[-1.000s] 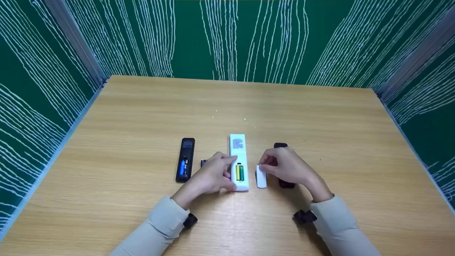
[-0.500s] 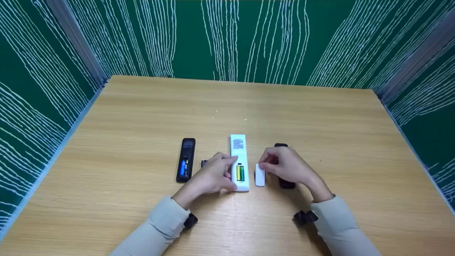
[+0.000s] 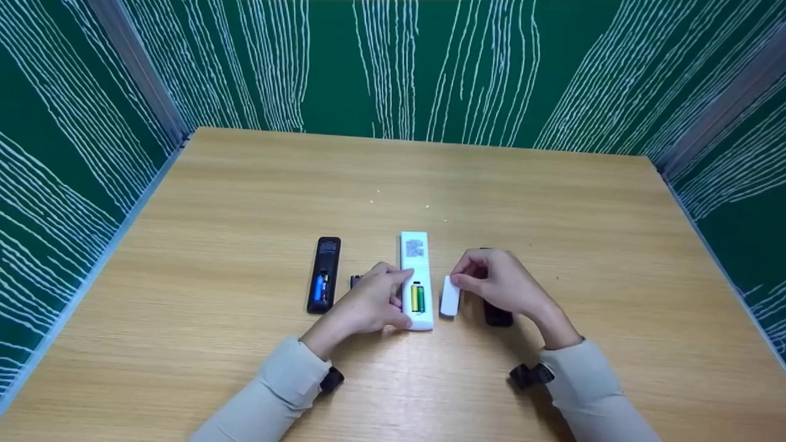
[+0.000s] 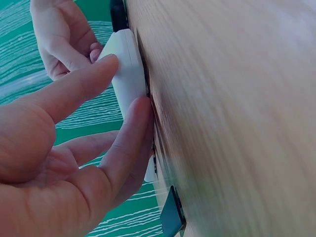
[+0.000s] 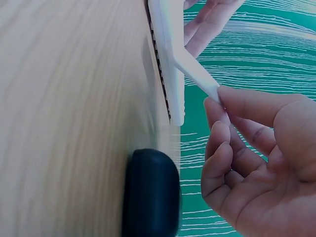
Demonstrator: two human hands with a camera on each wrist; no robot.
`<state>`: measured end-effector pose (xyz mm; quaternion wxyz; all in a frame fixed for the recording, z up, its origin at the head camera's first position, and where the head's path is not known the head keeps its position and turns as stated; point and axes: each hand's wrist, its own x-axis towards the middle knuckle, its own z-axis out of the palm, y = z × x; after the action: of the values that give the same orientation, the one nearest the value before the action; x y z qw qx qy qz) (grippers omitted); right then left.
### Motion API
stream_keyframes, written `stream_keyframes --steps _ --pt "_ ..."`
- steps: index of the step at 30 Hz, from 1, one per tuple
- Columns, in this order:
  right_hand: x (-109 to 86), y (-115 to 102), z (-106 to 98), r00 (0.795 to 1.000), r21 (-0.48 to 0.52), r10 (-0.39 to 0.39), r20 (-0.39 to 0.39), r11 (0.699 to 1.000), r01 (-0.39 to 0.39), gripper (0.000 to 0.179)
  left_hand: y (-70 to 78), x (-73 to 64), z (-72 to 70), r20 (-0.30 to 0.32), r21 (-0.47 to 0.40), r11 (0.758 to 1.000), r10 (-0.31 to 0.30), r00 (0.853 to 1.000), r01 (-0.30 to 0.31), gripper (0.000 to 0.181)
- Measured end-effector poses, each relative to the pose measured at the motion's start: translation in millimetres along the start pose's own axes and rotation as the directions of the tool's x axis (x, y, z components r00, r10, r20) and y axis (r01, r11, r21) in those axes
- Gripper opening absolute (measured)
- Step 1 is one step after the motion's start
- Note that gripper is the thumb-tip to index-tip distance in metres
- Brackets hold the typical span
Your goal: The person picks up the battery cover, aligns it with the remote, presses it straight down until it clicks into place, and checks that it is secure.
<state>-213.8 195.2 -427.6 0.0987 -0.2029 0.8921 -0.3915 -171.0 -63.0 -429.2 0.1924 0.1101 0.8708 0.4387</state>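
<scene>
A white remote control lies back side up, its open battery compartment showing a yellow and a green battery. My left hand holds it along the left edge, the thumb low and the index finger higher up. To its right, my right hand pinches the top end of a white battery cover between thumb and fingertips. The cover is tilted and off the compartment; in the right wrist view, the cover slants from the fingertips toward the remote.
Left of the hands lies a black remote with its battery compartment open. A small black piece is partly hidden behind my left hand. Another black remote lies under my right hand, mostly covered. A few pale specks dot the wooden table.
My right hand has lifted and shifted the white battery cover slightly up the view. The left hand keeps its place on the white remote. The whole view has drifted a little.
</scene>
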Motion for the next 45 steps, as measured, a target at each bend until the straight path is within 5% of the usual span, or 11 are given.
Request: stream_keyframes --steps 19,38,45 --pt "18.8 -22.1 -9.8 0.998 0.074 0.045 0.048 0.996 -0.048 0.007 0.8 1.0 -0.6 0.014 -0.036 0.999 -0.005 1.000 0.006 0.096" --pt "30.3 -36.0 3.0 0.989 0.068 0.095 0.110 0.992 -0.103 0.005 0.3 -0.8 -2.9 0.035 -0.009 1.000 0.010 0.999 -0.009 0.098" --pt "30.8 -34.9 7.2 0.994 0.072 0.058 0.089 0.995 -0.065 0.005 -0.4 0.0 -2.6 0.026 0.004 1.000 0.024 0.999 -0.024 0.097"
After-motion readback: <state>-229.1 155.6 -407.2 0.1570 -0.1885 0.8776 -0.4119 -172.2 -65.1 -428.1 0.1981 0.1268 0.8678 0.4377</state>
